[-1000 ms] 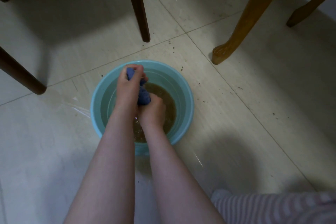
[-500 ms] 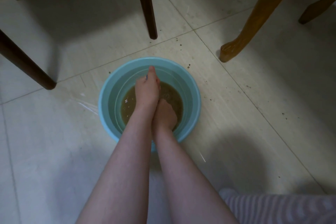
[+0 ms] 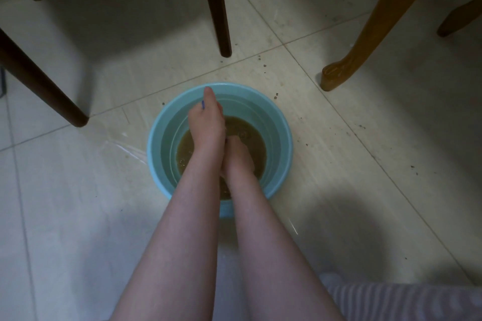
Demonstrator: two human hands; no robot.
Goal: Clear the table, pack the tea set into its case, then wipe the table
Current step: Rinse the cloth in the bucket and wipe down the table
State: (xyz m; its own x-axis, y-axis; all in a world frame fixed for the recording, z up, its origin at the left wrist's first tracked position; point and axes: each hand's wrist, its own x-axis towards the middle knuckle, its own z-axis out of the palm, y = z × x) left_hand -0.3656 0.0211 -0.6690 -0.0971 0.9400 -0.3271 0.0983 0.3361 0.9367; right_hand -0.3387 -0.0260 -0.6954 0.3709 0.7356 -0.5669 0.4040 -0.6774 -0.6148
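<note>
Left of the hands, a dark chair leg (image 3: pixel 41 81) stands on the tiled floor (image 3: pixel 78 216), and wet streaks (image 3: pixel 125 148) lie just beside the teal basin (image 3: pixel 156 143).

Inside the basin, our left hand (image 3: pixel 206 122) has dropped from where it was a second ago. Then it held the blue cloth (image 3: pixel 203 104) up clear of the water, bunched between both hands and plainly visible. Now only a thin blue sliver shows at the far edge of that hand, whose fingers are wrapped round the cloth, close to the basin's far wall.

Touching its wrist on the near right, our right hand (image 3: pixel 238 155) has sunk to the brown water (image 3: pixel 251 138). Its fingers are hidden under the left wrist and the murky surface, so we cannot tell whether it grips the cloth or merely rests there.

We judge that the cloth has gone back down for another rinse rather than being fully wrung out. If so, wiping the desk, which is out of view here, has not started again, and the cloth will need a proper squeeze first. The water looks dirty enough that it may leave marks.

Well to the right of the hands, a pale wooden leg (image 3: pixel 365 39) stands, and striped clothing (image 3: pixel 391 300) shows at the near corner.
</note>
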